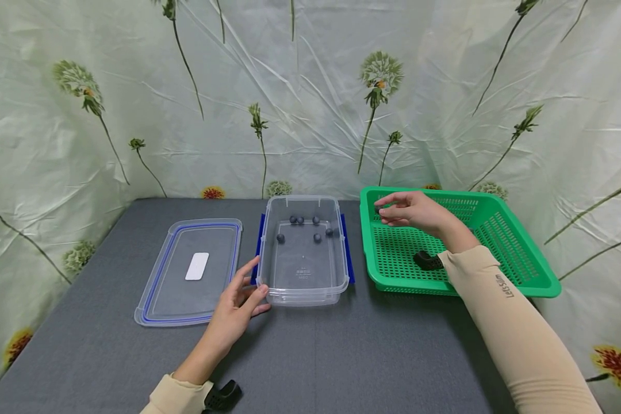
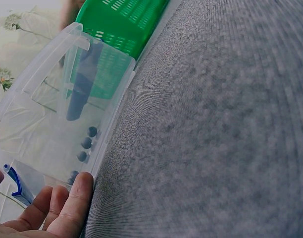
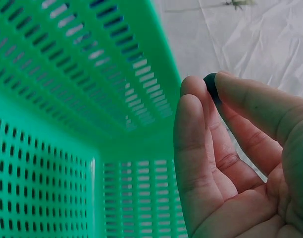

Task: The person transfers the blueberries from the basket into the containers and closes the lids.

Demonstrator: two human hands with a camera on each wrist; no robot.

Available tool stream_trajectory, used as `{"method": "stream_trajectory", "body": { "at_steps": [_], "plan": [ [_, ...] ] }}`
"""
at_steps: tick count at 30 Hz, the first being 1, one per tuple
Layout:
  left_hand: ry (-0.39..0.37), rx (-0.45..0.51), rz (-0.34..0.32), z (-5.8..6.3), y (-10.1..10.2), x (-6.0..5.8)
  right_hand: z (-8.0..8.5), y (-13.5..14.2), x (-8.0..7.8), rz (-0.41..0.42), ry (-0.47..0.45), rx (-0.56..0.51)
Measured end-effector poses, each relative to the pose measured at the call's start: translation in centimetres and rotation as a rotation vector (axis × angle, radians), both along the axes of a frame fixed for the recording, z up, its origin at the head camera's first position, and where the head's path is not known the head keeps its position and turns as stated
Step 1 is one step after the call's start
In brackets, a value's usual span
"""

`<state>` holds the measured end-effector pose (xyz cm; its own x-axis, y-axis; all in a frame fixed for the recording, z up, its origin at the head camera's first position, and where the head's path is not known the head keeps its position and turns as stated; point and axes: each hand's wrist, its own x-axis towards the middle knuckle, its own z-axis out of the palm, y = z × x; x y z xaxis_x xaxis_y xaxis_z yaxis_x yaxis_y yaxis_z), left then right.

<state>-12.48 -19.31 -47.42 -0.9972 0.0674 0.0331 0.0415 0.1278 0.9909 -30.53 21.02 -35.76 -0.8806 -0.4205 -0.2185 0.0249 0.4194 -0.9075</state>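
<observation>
In the head view my right hand (image 1: 414, 214) is over the far left corner of the green plastic basket (image 1: 393, 284). Its thumb and fingertips pinch a blueberry (image 3: 211, 87), seen in the right wrist view beside the basket's rim. My left hand (image 1: 240, 305) touches the near left corner of a clear plastic food container (image 1: 302, 296), its fingers along the side by a blue latch (image 1: 259, 247). Several blueberries (image 1: 317, 237) lie on the container's floor, mostly toward its far end. The left wrist view shows the left fingers (image 2: 75, 208) low against the clear wall.
Left of the container lies its clear lid (image 1: 157, 299) with a blue seal and a white label (image 1: 197, 266). A grey cloth (image 1: 341, 356) covers the table. Behind it hangs a pale floral curtain (image 1: 310, 86). The basket stands right of the container.
</observation>
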Motion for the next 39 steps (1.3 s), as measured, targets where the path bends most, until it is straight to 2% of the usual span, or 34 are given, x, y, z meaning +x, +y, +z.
{"method": "stream_trajectory", "body": {
  "at_steps": [25, 39],
  "plan": [
    [0.011, 0.004, -0.017, -0.1, -0.2, -0.1, -0.2, -5.4, 1.5, 0.109, -0.001, -0.013],
    [0.001, 0.006, -0.007, -0.1, -0.2, -0.1, 0.1, -9.1, 1.3, 0.154, 0.0, -0.002]
  ]
}}
